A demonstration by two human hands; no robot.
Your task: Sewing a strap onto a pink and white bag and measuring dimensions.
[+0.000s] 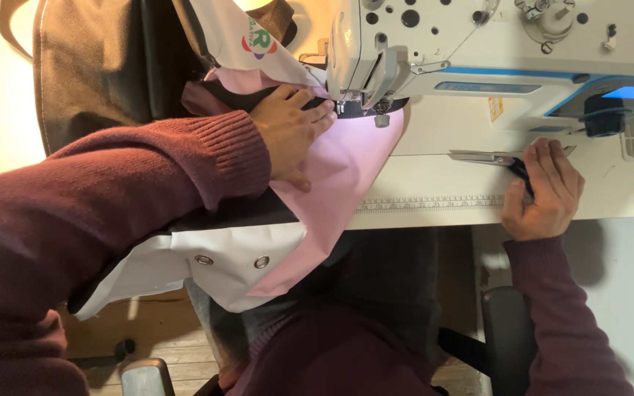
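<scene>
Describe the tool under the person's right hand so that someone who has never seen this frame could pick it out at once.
Start at the white sewing machine and drop to the pale table in front of it. The scissors lie flat there, above the printed ruler strip, with the right hand on their dark handles. Their long silvery blades, pointing at the pink fabric, are the only metal tool on the table.

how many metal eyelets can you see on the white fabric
2, side by side on the white fabric hanging off the table edge: left eyelet, right eyelet. Folds may hide more.

Both arms wear maroon knit sleeves (111,198) with ribbed cuffs.
</scene>
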